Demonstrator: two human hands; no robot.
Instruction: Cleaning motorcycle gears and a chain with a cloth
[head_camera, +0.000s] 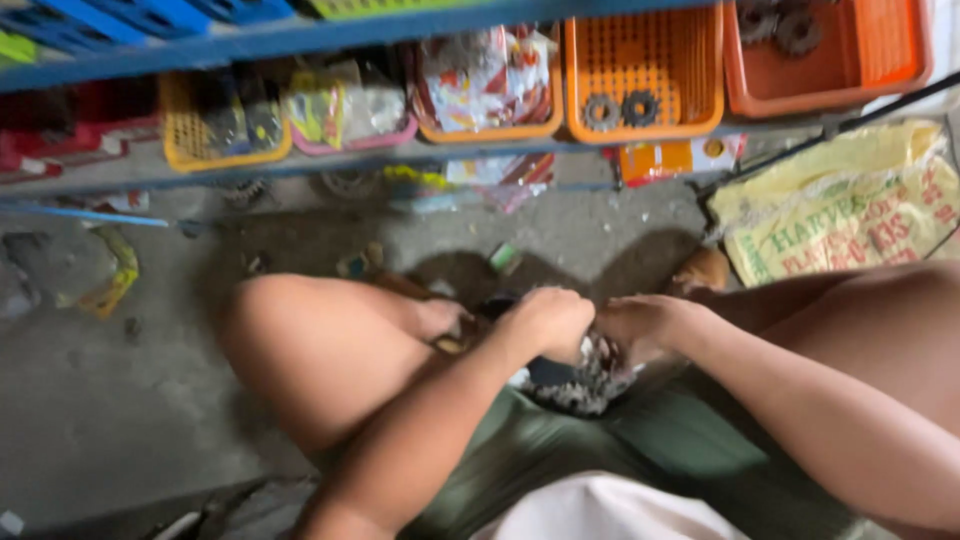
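My left hand and my right hand meet in front of me, between my raised knees. Both are closed on a dark, greasy metal bundle that looks like a chain or toothed part; blur hides what it is exactly. It hangs just below my fists, above my green shorts. My left knee rises to the left of my hands, and my right thigh lies to their right.
A blue-framed shelf stands ahead with orange baskets holding toothed sprockets, a yellow basket and packets. A yellow printed sack lies on the right. Small scraps litter the concrete floor.
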